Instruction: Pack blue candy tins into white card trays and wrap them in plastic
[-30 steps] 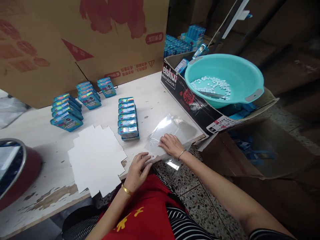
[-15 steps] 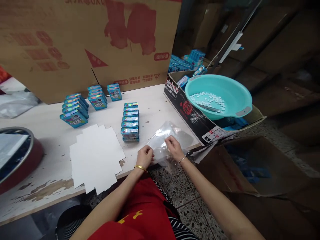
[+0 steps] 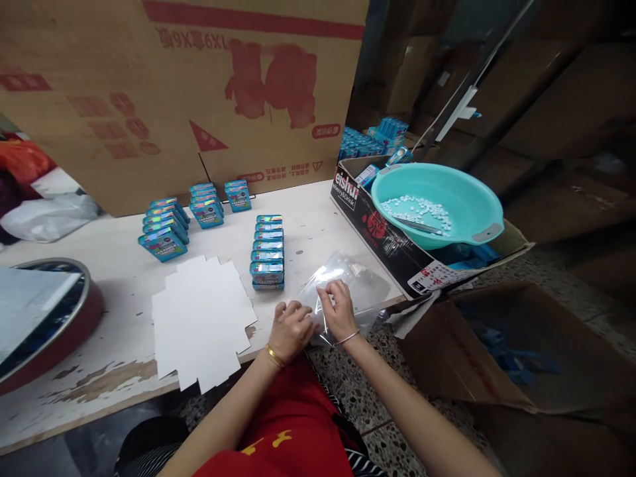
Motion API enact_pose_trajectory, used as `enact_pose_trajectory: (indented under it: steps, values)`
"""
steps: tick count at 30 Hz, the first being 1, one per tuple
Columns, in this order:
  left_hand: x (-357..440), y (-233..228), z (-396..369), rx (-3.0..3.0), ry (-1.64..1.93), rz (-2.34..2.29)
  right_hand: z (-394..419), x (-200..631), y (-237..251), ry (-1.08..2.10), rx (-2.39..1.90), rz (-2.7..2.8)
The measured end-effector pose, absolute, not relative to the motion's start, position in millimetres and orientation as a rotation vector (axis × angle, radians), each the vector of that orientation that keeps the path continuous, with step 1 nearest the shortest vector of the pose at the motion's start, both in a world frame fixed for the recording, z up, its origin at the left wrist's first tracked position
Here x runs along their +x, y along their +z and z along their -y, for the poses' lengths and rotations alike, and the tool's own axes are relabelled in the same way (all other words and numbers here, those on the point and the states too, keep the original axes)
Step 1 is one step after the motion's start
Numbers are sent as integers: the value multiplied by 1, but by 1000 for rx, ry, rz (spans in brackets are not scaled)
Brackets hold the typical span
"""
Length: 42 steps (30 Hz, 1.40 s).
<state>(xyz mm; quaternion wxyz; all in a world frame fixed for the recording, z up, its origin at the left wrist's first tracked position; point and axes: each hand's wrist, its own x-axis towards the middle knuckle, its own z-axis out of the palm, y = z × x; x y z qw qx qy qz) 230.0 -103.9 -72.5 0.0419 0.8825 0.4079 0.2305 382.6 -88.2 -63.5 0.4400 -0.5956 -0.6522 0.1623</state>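
Clear plastic bags [image 3: 362, 281] lie in a loose stack at the table's front edge, shiny and see-through. My left hand [image 3: 291, 329] is closed at their near left side, its fingers curled on the plastic. Closed in a pinch, my right hand [image 3: 339, 308] grips the film just to the right of it. Past my left hand stands a row of small blue candy boxes [image 3: 268, 254], set one behind another. White die-cut card sheets [image 3: 201, 321] lie flat to the left of my hands.
More blue boxes [image 3: 163, 232] stand in groups before a large cardboard carton [image 3: 163, 99]. At right, a turquoise basin [image 3: 467, 199] with white pellets rests on a black printed box [image 3: 370, 222]. A round red tub [image 3: 84, 318] is at left; an open carton [image 3: 457, 358] sits lower right.
My hands have come closer together over the plastic, the right one shifting slightly left. The view has tilted, so the table sits a little lower and further right.
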Motion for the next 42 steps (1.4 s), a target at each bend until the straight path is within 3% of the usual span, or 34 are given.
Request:
enact_pose_trajectory:
  steps: [7,13,21,25,35,38,42]
  values:
    - [246,-96,99,2564,553,-956,99,391,-94,853,-1433,1593]
    - [244,-105,92,2527,489,-902,111,413,-115,957,-1436,1740]
    - [241,-90,82,2619,396,-882,118,393,-105,411,-1751,1771]
    - [255,-82,80,2630,252,-947,110,403,-83,353,-1868,1745]
    - [305,-31,59,2344,-36,-1344,99,402,-20,-110,-1596,1739]
    - [297,-26,53,2321,47,-1318,89,416,-12,-254,-1577,1646]
    - [273,-21,53,2439,317,-924,73,434,-5,-505,-1581,1626]
